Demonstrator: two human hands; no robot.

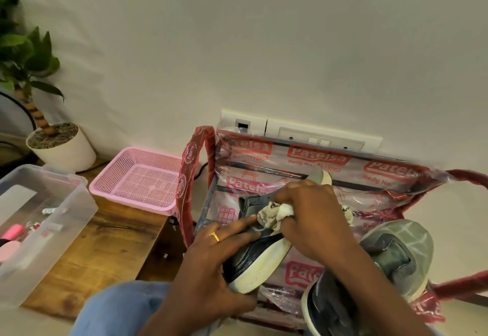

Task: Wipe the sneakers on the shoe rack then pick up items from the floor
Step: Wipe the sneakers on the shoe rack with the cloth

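Observation:
A dark sneaker with a cream sole lies tilted over the plastic-wrapped shoe rack. My left hand grips it from the left, thumb under the sole, a gold ring on one finger. My right hand holds a crumpled white patterned cloth bunched against the sneaker's upper near the collar. A second grey-and-dark sneaker rests on the rack at the lower right, partly hidden by my right forearm.
A pink mesh basket sits on a wooden table left of the rack. A clear plastic box with pink items stands further left. A potted plant is at the back left. Wall sockets are behind the rack.

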